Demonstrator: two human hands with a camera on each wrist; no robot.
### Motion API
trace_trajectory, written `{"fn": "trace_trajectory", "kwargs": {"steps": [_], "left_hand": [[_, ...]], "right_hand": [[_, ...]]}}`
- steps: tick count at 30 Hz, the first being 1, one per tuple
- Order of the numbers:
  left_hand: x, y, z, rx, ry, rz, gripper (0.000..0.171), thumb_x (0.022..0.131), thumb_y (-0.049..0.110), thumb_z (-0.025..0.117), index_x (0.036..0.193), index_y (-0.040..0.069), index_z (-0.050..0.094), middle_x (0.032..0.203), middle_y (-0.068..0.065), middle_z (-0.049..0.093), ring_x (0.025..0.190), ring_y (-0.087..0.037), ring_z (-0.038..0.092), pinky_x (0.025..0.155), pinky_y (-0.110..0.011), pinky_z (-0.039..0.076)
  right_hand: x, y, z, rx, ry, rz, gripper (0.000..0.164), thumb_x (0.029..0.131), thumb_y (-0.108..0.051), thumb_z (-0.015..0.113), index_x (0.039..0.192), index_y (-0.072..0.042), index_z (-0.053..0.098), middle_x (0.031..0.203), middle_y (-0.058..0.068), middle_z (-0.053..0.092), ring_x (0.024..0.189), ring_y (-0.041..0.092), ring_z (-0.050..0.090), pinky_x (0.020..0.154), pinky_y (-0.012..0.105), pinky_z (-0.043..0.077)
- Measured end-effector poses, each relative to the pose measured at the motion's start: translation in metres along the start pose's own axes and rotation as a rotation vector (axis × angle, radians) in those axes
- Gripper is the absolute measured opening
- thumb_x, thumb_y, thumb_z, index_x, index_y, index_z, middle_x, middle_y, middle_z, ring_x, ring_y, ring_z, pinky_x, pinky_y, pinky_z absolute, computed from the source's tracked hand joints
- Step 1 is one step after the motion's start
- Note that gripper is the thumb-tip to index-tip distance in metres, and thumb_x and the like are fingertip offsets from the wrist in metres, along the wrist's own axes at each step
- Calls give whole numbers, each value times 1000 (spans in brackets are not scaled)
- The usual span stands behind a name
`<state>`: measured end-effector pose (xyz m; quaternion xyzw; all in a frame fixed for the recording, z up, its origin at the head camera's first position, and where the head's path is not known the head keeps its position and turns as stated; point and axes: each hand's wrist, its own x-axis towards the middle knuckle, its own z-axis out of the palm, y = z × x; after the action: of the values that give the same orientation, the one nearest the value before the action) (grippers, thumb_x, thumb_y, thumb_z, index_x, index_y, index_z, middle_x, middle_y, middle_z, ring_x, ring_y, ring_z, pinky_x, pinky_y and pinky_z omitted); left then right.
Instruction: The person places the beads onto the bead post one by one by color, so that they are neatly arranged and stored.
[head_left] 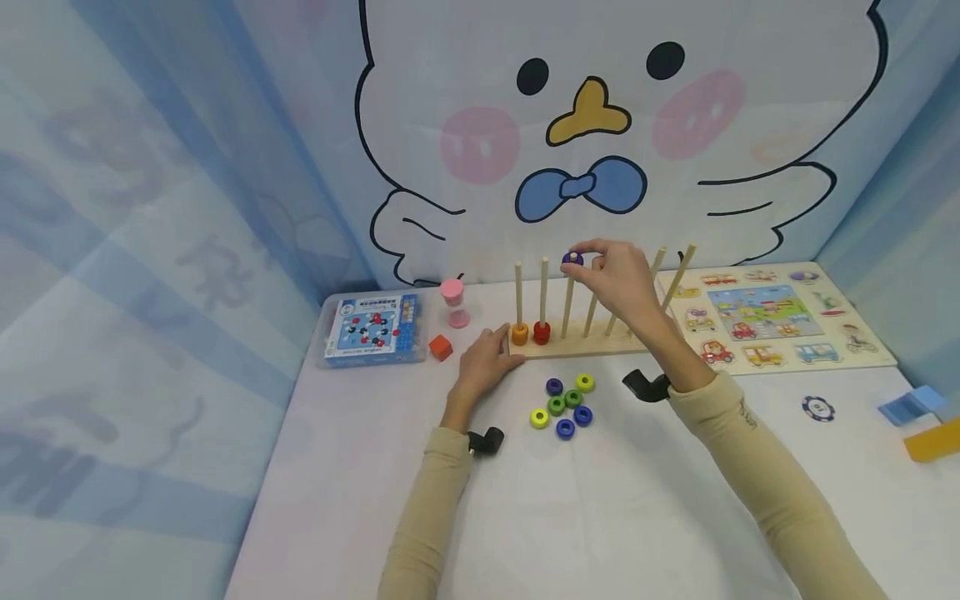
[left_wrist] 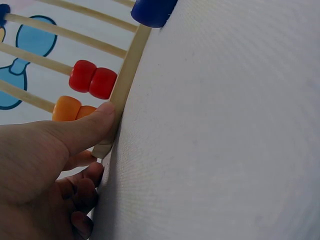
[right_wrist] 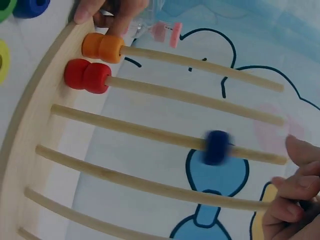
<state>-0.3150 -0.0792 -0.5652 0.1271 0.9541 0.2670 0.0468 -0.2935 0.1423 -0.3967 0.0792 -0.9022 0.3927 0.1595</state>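
My left hand (head_left: 483, 362) holds the left end of a wooden peg rack (left_wrist: 131, 62), its thumb (left_wrist: 102, 117) lying along the base. Two orange beads (right_wrist: 101, 47) sit stacked on the first peg and two red beads (right_wrist: 87, 76) on the second. A dark purple-blue bead (right_wrist: 216, 147), blurred, is threaded on the upper part of the third peg. At that peg's top is my right hand (head_left: 618, 275); in the right wrist view its fingers (right_wrist: 300, 150) are bent but apart from the bead. Loose purple, blue, green and yellow beads (head_left: 566, 428) lie before the rack.
Left of the rack stand a pink hourglass (head_left: 454, 302), an orange-red cube (head_left: 441, 347) and a boxed molecule set (head_left: 373, 329). A vehicle picture board (head_left: 772, 354) lies behind right. Farther right are a round chip (head_left: 818, 408) and blue and yellow blocks (head_left: 933, 442).
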Motion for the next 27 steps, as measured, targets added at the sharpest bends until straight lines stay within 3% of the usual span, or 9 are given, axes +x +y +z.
{"fn": "trace_trajectory", "kwargs": {"steps": [4, 6, 9, 12, 15, 20, 27], "left_hand": [[1, -1, 0, 6, 3, -1, 75, 84, 51, 67, 144, 15, 42, 88, 0, 49, 72, -14, 47, 58, -27, 34], [1, -3, 0, 10, 1, -7, 75, 84, 52, 66, 145, 15, 42, 89, 0, 49, 72, -14, 47, 58, -27, 34], [2, -5, 0, 18, 3, -9, 76, 83, 53, 66, 145, 16, 42, 89, 0, 49, 72, -14, 48, 58, -27, 35], [3, -6, -1, 14, 8, -10, 76, 83, 52, 67, 145, 16, 42, 89, 0, 50, 73, -14, 48, 59, -28, 36], [3, -5, -2, 7, 1, -6, 75, 84, 52, 66, 145, 16, 42, 91, 0, 50, 74, -14, 49, 60, -28, 37], [2, 0, -2, 5, -13, -4, 74, 84, 50, 67, 145, 16, 42, 91, -1, 51, 75, -14, 49, 60, -28, 37], [1, 3, -1, 16, -15, -22, 74, 84, 51, 67, 145, 17, 42, 90, 0, 51, 75, -14, 49, 60, -27, 37]], "right_hand": [[-22, 15, 11, 122, 119, -51, 44, 87, -35, 69, 123, -12, 63, 46, 5, 39, 37, 16, 31, 35, 27, 21], [-39, 25, 20, 187, 103, -53, 40, 87, -34, 69, 120, -11, 64, 45, 4, 38, 36, 15, 29, 35, 27, 21], [-63, 41, 39, 215, -66, 4, 35, 88, -31, 69, 113, -7, 67, 45, 0, 36, 37, 12, 27, 35, 26, 23], [-78, 56, 57, 150, -282, 75, 32, 88, -28, 69, 110, -6, 69, 45, -4, 34, 39, 9, 26, 38, 25, 23], [-85, 67, 71, 71, -412, 141, 30, 85, -27, 72, 109, -9, 71, 45, -5, 36, 39, 9, 28, 39, 24, 24], [-90, 73, 80, -19, -508, 165, 30, 82, -25, 75, 107, -10, 72, 46, -4, 42, 39, 9, 33, 40, 24, 26], [-95, 71, 85, -100, -514, 109, 30, 83, -28, 73, 107, -9, 73, 46, -6, 41, 40, 7, 33, 41, 23, 24]]}}
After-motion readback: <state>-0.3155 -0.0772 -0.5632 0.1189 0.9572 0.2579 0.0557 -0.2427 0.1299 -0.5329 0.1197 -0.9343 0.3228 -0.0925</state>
